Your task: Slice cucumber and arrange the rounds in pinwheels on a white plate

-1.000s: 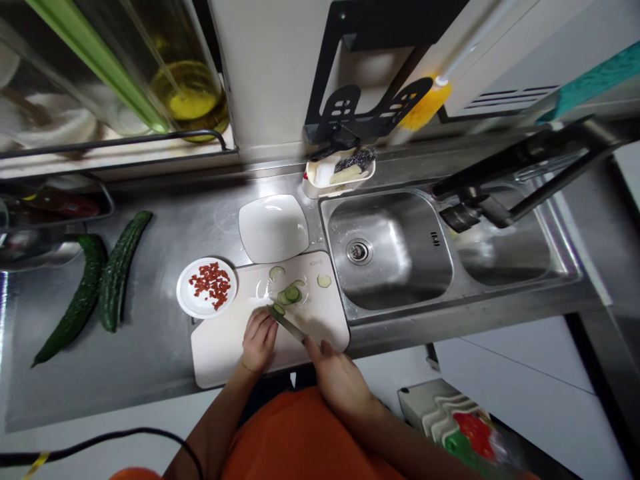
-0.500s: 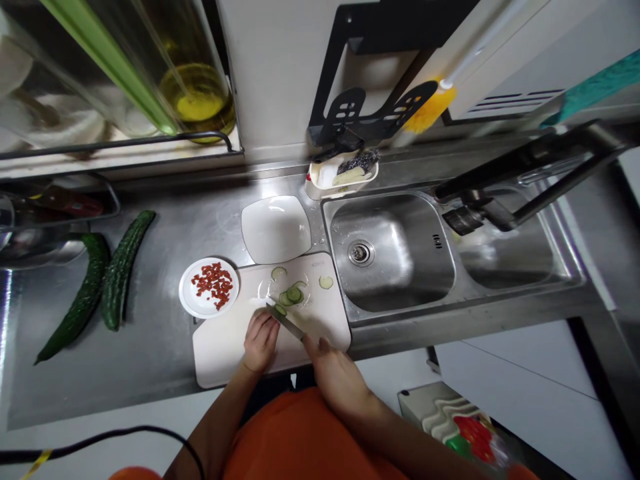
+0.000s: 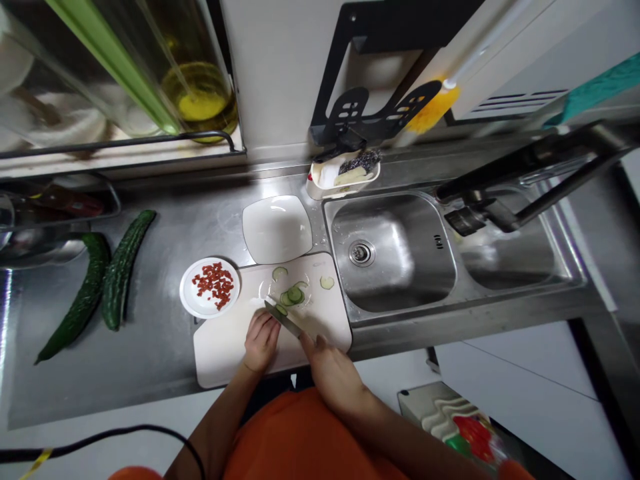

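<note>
A white cutting board lies at the counter's front edge. My left hand is curled on it, fingertips pressing down a cucumber piece that they hide almost fully. My right hand grips the handle of a knife, whose blade slants up-left and meets the left fingertips. Just beyond the blade lies a small heap of cucumber slices, with single slices at the board's far edge and right side.
A round white plate of red chopped bits touches the board's left corner. A square white dish sits behind. Two whole cucumbers lie at the left. A steel sink adjoins the board's right, with a soap tray behind.
The knife and my right hand have edged slightly to the left toward my left fingers. My left hand stays in place on the board.
</note>
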